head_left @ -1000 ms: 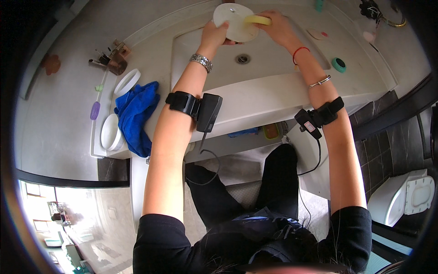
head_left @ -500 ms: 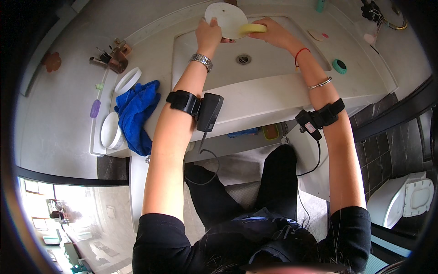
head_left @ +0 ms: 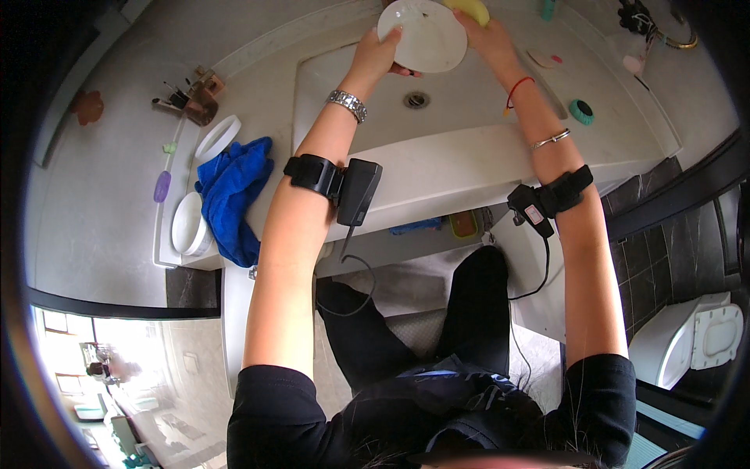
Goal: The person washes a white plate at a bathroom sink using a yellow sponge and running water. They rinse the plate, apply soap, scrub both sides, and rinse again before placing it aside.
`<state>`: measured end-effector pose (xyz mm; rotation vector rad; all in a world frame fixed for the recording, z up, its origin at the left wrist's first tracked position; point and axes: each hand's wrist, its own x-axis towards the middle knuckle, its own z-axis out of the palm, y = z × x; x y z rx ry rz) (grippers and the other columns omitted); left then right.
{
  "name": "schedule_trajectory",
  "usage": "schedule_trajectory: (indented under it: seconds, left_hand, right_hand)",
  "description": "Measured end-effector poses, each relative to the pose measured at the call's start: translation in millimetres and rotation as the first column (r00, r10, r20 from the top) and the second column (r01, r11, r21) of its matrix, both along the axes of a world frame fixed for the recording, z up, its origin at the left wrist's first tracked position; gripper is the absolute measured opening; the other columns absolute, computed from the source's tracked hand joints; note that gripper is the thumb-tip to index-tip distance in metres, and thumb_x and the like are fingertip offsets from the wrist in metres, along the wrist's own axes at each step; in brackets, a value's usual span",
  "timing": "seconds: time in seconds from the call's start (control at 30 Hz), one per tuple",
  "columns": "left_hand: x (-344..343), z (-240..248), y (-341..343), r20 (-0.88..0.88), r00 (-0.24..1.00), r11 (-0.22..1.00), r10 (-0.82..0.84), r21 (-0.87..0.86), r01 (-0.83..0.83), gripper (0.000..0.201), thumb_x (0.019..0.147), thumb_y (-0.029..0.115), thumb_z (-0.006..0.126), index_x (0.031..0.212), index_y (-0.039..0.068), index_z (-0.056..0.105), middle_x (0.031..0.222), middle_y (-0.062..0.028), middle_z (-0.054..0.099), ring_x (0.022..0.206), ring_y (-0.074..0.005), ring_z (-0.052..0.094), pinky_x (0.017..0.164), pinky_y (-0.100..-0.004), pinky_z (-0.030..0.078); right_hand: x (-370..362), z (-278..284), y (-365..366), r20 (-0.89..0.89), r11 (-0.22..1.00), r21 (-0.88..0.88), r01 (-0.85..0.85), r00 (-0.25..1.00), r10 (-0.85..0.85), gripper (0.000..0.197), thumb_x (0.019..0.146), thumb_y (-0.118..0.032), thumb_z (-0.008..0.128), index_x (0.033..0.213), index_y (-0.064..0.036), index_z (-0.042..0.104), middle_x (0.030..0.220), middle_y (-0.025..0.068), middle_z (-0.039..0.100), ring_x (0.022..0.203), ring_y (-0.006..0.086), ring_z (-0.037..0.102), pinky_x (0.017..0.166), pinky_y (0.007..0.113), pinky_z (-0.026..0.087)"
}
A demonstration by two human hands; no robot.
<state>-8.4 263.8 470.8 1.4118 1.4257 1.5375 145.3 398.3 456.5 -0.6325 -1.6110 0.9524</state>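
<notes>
Over the far part of the white sink (head_left: 351, 102), I hold up a round white plate (head_left: 430, 43). My left hand (head_left: 375, 55) grips the plate's left edge, thumb on its upper face and fingers underneath. A few small dark marks show on the plate. A yellow sponge (head_left: 472, 9) is in my right hand (head_left: 491, 43), at the plate's far right rim; the picture's top edge is close to it. Below the plate, the metal drain (head_left: 416, 100) is visible in the basin.
On the counter to the left lie a bunched blue towel (head_left: 237, 191), a white bowl (head_left: 190, 223) and another white dish (head_left: 218, 139). A brown cup of brushes (head_left: 201, 108) stands behind them. Right of the basin is a round green object (head_left: 581, 112). A toilet (head_left: 687, 344) stands lower right.
The plate and my left hand have shifted right, and the plate now faces up more fully. My right hand has moved right and farther away, taking the sponge to the plate's far rim.
</notes>
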Motion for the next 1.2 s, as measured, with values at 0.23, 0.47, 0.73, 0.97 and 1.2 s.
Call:
schedule_trajectory:
  seconds: [0.23, 0.47, 0.73, 0.97, 1.2]
  left_hand:
    - [-7.3, -3.0, 6.3, 0.03, 0.978, 0.978, 0.206, 0.02, -0.207, 0.039, 0.099, 0.027, 0.042, 0.117, -0.007, 0.047, 0.09, -0.0184, 0.066, 0.058, -0.0226, 0.067, 0.049, -0.0254, 0.053]
    - [-12.7, -3.6, 4.4, 0.118, 0.969, 0.976, 0.215, 0.015, -0.218, 0.04, 0.097, 0.03, 0.047, 0.118, -0.004, 0.049, 0.096, -0.0179, 0.066, 0.068, -0.021, 0.068, 0.054, -0.0246, 0.054]
    - [-6.7, -5.4, -0.8, -0.099, 0.977, 0.963, -0.189, -0.215, 0.164, 0.056, 0.083, 0.041, 0.068, 0.12, 0.001, 0.053, 0.101, -0.0115, 0.065, 0.085, -0.0181, 0.067, 0.071, -0.0255, 0.055]
    - [-10.9, -5.2, -0.3, -0.093, 0.994, 0.982, -0.064, -0.181, 0.046, 0.055, 0.085, 0.044, 0.064, 0.12, 0.002, 0.054, 0.102, -0.0112, 0.065, 0.088, -0.017, 0.065, 0.066, -0.029, 0.056]
    - [-13.3, -8.7, 9.4, -0.049, 0.983, 0.974, 0.175, -0.14, -0.181, 0.045, 0.093, 0.037, 0.054, 0.118, -0.001, 0.053, 0.102, -0.0137, 0.064, 0.085, -0.0204, 0.066, 0.059, -0.0328, 0.057]
  right_hand:
    - [9.8, 4.8, -15.0, 0.19, 0.87, -0.347, -0.35, 0.882, 0.43, 0.058, 0.082, -0.044, 0.067, 0.12, -0.0027, 0.054, 0.11, 0.0089, 0.061, 0.099, 0.0162, 0.062, 0.088, 0.028, 0.05]
    - [6.4, 7.5, -25.5, 0.297, 0.869, -0.342, -0.357, 0.837, 0.461, 0.064, 0.077, -0.046, 0.07, 0.122, -0.0042, 0.054, 0.109, 0.0072, 0.063, 0.095, 0.0153, 0.063, 0.085, 0.028, 0.049]
    - [4.1, 2.4, 3.2, 0.174, 0.992, -0.113, 0.059, 0.984, -0.039, 0.049, 0.076, -0.039, 0.073, 0.101, 0.0028, 0.066, 0.087, 0.013, 0.069, 0.073, 0.0233, 0.067, 0.065, 0.033, 0.052]
    - [10.0, 11.5, -3.0, 0.429, 0.993, -0.072, -0.098, 0.896, 0.119, 0.055, 0.073, -0.048, 0.073, 0.106, -0.0041, 0.066, 0.096, 0.0062, 0.067, 0.088, 0.0165, 0.063, 0.077, 0.03, 0.048]
    - [11.7, 11.5, -15.3, 0.286, 0.926, -0.294, -0.236, 0.903, 0.321, 0.06, 0.073, -0.047, 0.073, 0.113, -0.0034, 0.061, 0.101, 0.0065, 0.065, 0.092, 0.0154, 0.063, 0.083, 0.028, 0.05]
